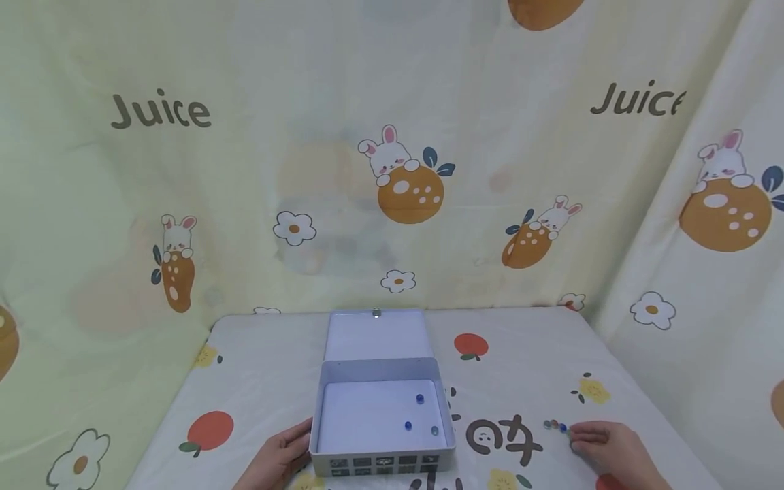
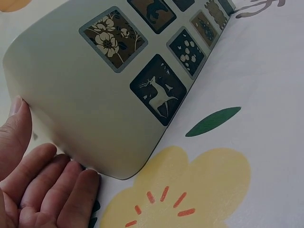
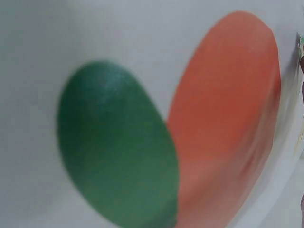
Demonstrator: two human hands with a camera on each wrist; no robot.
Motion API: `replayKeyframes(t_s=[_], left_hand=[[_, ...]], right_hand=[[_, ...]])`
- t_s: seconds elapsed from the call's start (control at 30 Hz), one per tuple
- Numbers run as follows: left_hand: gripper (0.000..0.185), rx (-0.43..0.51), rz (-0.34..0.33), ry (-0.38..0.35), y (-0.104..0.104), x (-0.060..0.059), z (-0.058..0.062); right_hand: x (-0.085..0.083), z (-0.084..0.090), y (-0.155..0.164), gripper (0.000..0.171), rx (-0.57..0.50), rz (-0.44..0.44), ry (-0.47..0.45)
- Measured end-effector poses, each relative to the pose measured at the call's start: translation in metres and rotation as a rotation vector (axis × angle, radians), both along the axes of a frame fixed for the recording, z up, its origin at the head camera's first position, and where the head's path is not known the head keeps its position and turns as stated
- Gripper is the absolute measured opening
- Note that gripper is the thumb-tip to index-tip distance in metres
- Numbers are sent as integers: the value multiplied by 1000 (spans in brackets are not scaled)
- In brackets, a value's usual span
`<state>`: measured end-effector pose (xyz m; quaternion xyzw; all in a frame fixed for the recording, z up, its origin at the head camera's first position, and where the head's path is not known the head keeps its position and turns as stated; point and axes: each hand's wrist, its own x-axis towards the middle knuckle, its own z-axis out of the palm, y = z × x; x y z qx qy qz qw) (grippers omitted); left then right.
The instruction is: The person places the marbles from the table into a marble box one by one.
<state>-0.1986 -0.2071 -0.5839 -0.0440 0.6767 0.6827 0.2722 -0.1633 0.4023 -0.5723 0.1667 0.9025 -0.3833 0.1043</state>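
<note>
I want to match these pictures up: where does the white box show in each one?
Head: the white box sits low, near the middle, open.
Left wrist: its picture-tiled side fills much of the upper left.
Right wrist: not in it.
Shared landmark: the printed tablecloth, seen in all three.

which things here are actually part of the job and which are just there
Seems part of the job:
open box
inside marbles
outside marbles, beside the right hand
left hand, touching the box

Seems just surroundings:
printed tablecloth
patterned curtain
</note>
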Motion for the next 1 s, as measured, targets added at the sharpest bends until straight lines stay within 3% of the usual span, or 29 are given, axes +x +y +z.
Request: replayKeyframes(t_s=[0.3,0.63,0.8,1.0], left_hand=[[87,0,17,10,3,1,3],[85,1,39,8,2,4,6],[83,5,44,7,2,3,4],[82,17,54,-2,3,3,4]], right_hand=[[0,14,1,53,-50,-19,29],[-9,45,-6,59,-93,58,240],[-22,52,-35,57,-191,72,277],[-49,65,-100,46,-238,136,318]])
